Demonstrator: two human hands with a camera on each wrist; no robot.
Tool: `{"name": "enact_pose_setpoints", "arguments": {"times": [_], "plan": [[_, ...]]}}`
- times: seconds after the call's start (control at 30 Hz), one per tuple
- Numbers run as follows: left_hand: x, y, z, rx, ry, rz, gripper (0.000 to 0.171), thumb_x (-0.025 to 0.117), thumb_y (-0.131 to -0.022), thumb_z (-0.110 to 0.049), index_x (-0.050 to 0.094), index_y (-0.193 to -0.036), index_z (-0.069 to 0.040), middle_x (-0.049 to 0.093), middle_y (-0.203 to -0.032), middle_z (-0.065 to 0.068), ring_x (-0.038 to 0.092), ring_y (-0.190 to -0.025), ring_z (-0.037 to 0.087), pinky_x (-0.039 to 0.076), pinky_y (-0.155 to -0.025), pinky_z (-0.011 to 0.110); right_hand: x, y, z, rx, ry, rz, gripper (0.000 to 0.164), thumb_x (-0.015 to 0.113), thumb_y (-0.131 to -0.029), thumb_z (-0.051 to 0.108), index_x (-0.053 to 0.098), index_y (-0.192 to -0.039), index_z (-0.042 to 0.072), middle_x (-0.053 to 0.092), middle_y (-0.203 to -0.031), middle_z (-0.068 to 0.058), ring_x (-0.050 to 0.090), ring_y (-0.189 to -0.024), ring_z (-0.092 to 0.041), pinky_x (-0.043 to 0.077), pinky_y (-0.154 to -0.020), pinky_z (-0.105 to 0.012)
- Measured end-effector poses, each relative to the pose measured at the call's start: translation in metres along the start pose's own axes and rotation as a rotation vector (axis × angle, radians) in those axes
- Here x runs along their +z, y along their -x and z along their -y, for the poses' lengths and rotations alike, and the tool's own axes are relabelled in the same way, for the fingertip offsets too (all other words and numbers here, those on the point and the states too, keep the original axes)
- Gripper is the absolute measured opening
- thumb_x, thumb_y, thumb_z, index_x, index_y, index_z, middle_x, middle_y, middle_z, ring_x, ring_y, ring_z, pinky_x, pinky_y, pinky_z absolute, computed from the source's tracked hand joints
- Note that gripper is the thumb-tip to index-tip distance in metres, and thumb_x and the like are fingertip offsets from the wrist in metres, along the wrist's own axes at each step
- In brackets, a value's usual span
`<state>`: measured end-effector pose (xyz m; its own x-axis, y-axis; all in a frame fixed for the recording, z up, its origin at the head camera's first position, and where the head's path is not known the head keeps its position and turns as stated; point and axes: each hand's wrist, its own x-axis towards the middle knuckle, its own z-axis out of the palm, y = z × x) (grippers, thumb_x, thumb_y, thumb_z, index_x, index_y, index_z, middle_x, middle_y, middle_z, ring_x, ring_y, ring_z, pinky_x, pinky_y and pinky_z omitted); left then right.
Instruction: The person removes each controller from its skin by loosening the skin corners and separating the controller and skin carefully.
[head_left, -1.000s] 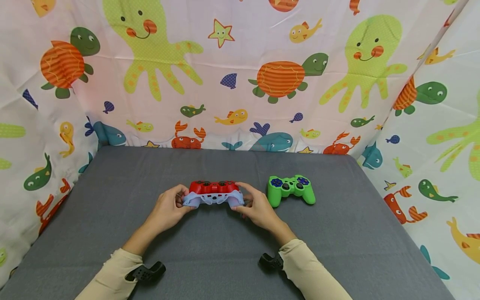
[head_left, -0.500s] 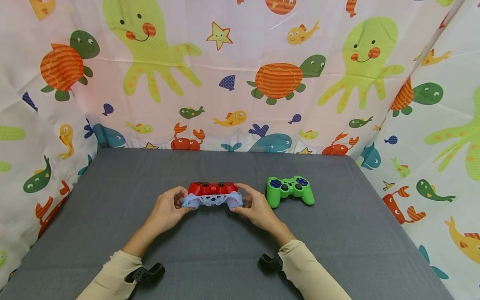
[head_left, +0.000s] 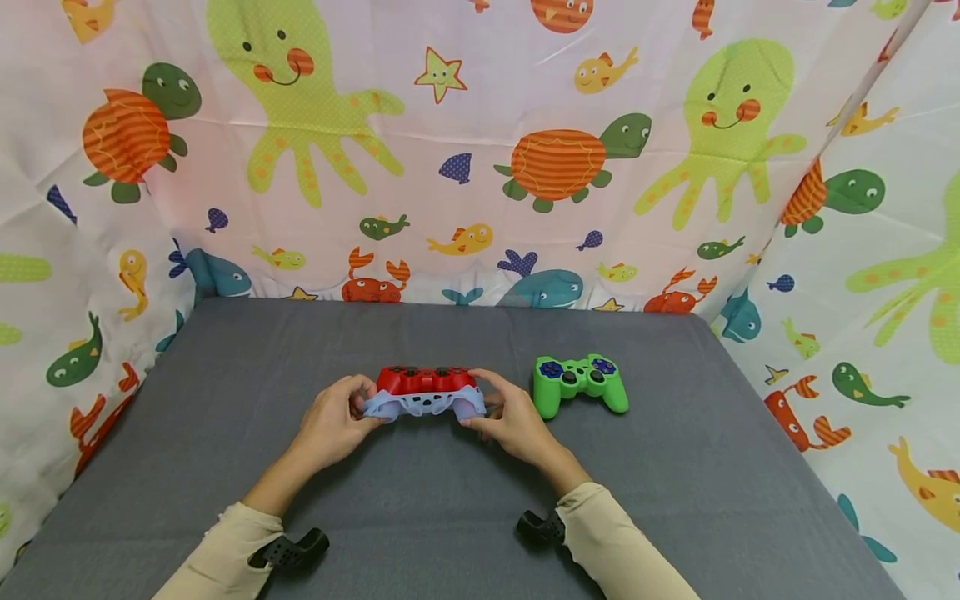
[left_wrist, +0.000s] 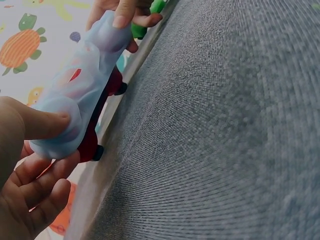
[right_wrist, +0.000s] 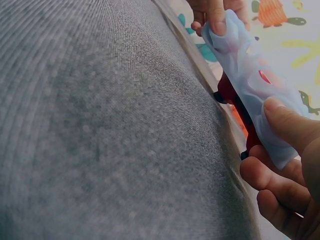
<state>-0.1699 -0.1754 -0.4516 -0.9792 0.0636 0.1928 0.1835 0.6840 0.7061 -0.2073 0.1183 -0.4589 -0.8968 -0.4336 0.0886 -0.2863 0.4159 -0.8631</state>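
A red game controller [head_left: 422, 381] is held between both hands at the middle of the table. A translucent pale-blue silicone cover [head_left: 427, 403] wraps its grip side, while the red far part shows uncovered. My left hand [head_left: 333, 421] pinches the left end, its thumb pressing on the cover [left_wrist: 75, 95] in the left wrist view. At the other end my right hand [head_left: 517, 421] grips the cover with its thumb on the near side and the index finger along the red top corner. In the right wrist view, red shell shows below the cover's edge [right_wrist: 250, 90].
A green controller [head_left: 551, 389] with blue buttons lies just right of my right hand. The grey cloth-covered table [head_left: 420, 517] spreads around. A curtain [head_left: 480, 150] printed with sea animals rises behind and at the sides. Black straps [head_left: 300, 547] stick out from both sleeves.
Both hands keep their hold on the red controller and its cover, with hardly any movement. The whole view has shifted slightly, curtain included.
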Motion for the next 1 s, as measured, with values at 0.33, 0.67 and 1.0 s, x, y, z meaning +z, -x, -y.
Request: {"name": "enact_pose_setpoints", "arguments": {"times": [0.33, 0.67, 1.0], "plan": [[0.000, 0.000, -0.002, -0.004, 0.001, 0.006, 0.026, 0.083, -0.081, -0.012, 0.061, -0.095, -0.012, 0.053, -0.082, 0.003, 0.049, -0.068, 0.015, 0.036, -0.059, 0.027, 0.001, 0.000, -0.001, -0.003, 0.006, -0.001, 0.072, 0.083, -0.084, 0.014, 0.048, -0.146, 0.022, 0.077, -0.104, -0.014, 0.064, -0.055, -0.019, 0.053, -0.050, -0.032], [0.001, 0.000, -0.006, -0.007, 0.027, 0.006, 0.021, 0.079, -0.082, -0.011, 0.062, -0.092, -0.014, 0.053, -0.079, 0.001, 0.047, -0.065, 0.013, 0.035, -0.058, 0.026, -0.001, -0.001, -0.002, -0.020, 0.017, -0.006, 0.072, 0.083, -0.084, 0.014, 0.048, -0.146, 0.021, 0.077, -0.102, -0.013, 0.064, -0.055, -0.019, 0.053, -0.052, -0.031], [-0.001, 0.002, -0.017, 0.034, -0.002, 0.101, 0.016, 0.076, -0.082, -0.008, 0.067, -0.095, -0.014, 0.059, -0.079, -0.001, 0.051, -0.068, 0.010, 0.040, -0.061, 0.025, 0.001, 0.000, -0.002, -0.017, 0.008, 0.013, 0.071, 0.083, -0.085, 0.014, 0.048, -0.146, 0.023, 0.077, -0.097, -0.011, 0.064, -0.056, -0.017, 0.052, -0.052, -0.030]]}}
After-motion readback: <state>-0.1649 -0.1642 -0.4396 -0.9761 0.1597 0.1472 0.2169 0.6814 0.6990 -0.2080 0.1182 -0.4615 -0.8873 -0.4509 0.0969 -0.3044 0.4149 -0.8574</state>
